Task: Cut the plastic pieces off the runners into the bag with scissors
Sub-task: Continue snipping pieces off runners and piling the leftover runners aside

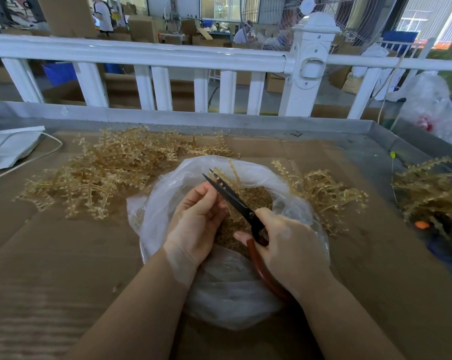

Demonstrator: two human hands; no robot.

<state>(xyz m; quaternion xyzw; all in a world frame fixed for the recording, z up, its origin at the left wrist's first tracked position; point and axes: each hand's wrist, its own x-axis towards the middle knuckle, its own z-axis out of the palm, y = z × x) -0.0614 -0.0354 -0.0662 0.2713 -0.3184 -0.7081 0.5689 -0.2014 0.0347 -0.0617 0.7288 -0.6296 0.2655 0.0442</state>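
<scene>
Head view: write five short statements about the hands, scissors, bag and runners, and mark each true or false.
1. The right hand grips the scissors by their red handle. True.
2. The scissors' blades are fully closed. False: the tips stand slightly apart.
3. The left hand lies flat on the cardboard. False: it holds a runner over the bag.
4. The bag already holds cut pieces. True.
5. All the runners lie in one pile. False: a large pile lies to the left, smaller ones to the right.
</scene>
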